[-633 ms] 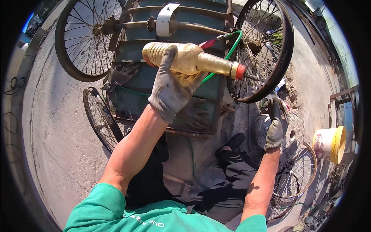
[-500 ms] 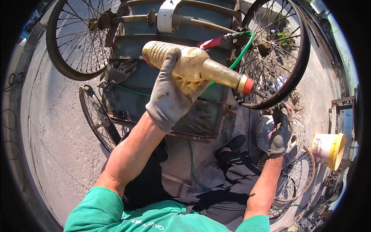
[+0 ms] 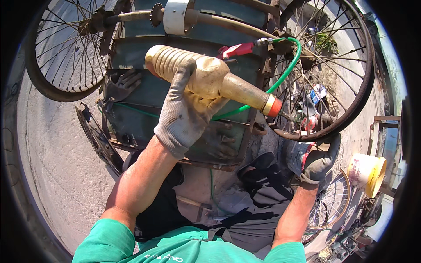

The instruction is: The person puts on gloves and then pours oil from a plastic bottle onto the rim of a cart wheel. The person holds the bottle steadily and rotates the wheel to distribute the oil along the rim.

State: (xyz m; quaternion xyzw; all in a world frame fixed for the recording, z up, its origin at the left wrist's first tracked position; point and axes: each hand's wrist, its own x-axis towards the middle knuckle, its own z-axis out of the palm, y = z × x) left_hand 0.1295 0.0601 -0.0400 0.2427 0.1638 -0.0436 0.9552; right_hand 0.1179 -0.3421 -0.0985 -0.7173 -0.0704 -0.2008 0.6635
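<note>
My gloved left hand is wrapped round a dirty cream plastic bottle with a ribbed end and a red-tipped narrow neck. The bottle lies tilted in the hand, above a dark green bench top, its neck toward the right wheel. Low on the right, my gloved right hand has curled fingers just below the rim of a spoked wheel. Beside its thumb is a clear and red plastic item. What those fingers hold is hidden.
The metal-framed bench carries an axle with a white band, a red air gun on a green hose, and glove-like shapes. Another wheel stands left. A white and yellow bucket lies at the right.
The view has shifted slightly, and wheels and bench sit differently in it. My left hand keeps its hold on the bottle. The right hand has come a little lower, its fingers more curled.
</note>
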